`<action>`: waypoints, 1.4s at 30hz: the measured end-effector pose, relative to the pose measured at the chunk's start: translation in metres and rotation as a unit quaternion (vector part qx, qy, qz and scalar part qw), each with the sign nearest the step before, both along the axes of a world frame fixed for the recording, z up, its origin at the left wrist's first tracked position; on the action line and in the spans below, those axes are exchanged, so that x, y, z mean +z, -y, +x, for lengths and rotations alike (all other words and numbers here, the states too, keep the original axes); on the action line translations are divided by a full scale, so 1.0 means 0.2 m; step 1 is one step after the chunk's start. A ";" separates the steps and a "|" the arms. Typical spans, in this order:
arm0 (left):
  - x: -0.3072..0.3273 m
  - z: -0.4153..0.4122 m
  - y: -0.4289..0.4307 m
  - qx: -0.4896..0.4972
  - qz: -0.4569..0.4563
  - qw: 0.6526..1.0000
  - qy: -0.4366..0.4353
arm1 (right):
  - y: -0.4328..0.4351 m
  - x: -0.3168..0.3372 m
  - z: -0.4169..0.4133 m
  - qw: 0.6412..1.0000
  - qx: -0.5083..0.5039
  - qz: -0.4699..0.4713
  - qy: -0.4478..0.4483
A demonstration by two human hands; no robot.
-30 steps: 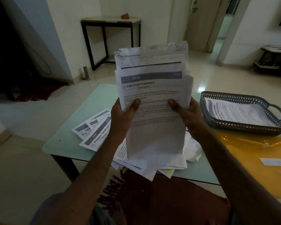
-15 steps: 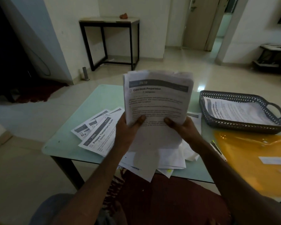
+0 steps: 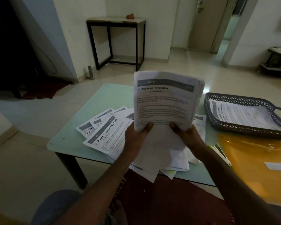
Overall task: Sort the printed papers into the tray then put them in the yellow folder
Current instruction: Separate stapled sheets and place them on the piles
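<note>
- Head view: the left hand (image 3: 136, 137) and right hand (image 3: 190, 137) each pinch the bottom edge of an upright stack (image 3: 164, 101), thumbs on the front sheet and fingers hidden behind it.
- A second ago the stack was held higher with its sheets fanned out at the top. It now sits lower and squared up, so it looks ready to go to the tray.
- The tray (image 3: 246, 129) lies right of the right hand and already holds a sheet. The yellow folder (image 3: 253, 156) lies flat beside the right forearm.
- More papers (image 3: 107, 137) are spread under and left of the left hand, not yet sorted.
- The front sheet reads "Cold Drink Preparation", with a number that looks like 2678.
- A loose sheet reads "2651 Prepare Tomorrow's Outfit", and another shows "Dry".
- The tray sheet reads partly "Consumables" and "and Organization".
</note>
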State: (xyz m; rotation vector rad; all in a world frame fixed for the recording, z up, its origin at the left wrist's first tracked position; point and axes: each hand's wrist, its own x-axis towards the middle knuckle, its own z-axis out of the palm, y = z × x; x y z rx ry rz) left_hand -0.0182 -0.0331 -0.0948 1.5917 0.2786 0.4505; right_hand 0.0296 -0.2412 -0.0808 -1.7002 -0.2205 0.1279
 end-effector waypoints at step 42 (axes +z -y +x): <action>0.03 0.06 -0.25 0.021 -0.098 0.991 -0.093 | 0.09 0.08 0.11 0.994 0.041 0.003 -0.099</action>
